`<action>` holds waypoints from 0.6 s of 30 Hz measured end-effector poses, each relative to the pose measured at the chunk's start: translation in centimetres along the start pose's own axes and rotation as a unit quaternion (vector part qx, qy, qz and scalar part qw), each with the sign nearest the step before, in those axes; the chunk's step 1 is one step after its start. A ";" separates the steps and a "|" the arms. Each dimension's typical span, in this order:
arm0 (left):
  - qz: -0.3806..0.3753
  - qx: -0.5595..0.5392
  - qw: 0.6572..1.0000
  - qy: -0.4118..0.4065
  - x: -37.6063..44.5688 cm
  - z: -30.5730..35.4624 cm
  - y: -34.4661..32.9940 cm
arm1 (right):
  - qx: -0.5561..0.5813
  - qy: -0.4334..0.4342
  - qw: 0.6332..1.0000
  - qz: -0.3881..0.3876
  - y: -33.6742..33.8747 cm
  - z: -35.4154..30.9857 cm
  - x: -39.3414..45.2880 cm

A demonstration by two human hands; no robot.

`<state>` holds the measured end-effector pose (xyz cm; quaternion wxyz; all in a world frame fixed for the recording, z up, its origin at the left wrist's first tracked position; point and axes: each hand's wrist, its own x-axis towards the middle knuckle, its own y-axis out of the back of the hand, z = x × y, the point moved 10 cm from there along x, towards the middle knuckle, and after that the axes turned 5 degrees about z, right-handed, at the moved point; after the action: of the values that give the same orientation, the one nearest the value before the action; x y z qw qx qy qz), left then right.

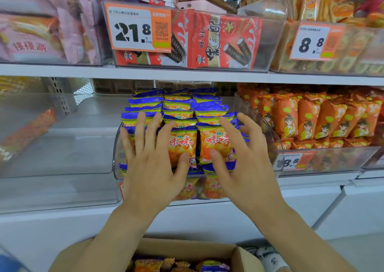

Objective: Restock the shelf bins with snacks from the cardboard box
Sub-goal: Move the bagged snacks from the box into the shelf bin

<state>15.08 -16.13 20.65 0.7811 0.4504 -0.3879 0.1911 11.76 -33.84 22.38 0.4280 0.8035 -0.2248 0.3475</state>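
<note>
A clear shelf bin (116, 159) on the middle shelf holds rows of small orange-and-blue snack packets (182, 143) standing upright. My left hand (151, 163) lies flat against the front left packets, fingers spread. My right hand (243, 159) rests with spread fingers on the front right packets. Neither hand grips a packet. Below, between my forearms, the open cardboard box (239, 257) shows several more of the same packets (212, 265).
To the left is a clear bin (62, 157) with almost nothing in it. To the right stands a bin of orange snack bags (311, 118). The upper shelf carries bins of red wafer-roll packs (224, 41), pink packs (41, 22) and orange packs, with price tags.
</note>
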 end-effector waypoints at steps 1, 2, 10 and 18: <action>0.030 -0.051 0.998 -0.004 0.0 0.3 1.0 | 0.012 0.010 1.000 0.016 0.6 -0.5 -0.4; 0.068 -0.108 0.992 -0.007 -0.4 0.5 2.3 | 0.028 0.017 0.999 0.030 1.2 -0.8 -0.9; -0.031 -0.281 0.957 0.067 -12.3 -0.4 0.5 | 0.158 -0.084 0.982 -0.065 -2.3 0.2 -11.8; -0.310 -0.080 0.927 0.195 -29.6 -10.7 -8.2 | 0.031 -0.231 0.881 -0.410 -13.2 8.7 -27.6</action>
<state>6.52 -9.82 -10.09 0.8950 0.4382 -0.0831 -0.0085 5.49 -32.37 -8.78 0.4432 0.8940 0.0433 -0.0484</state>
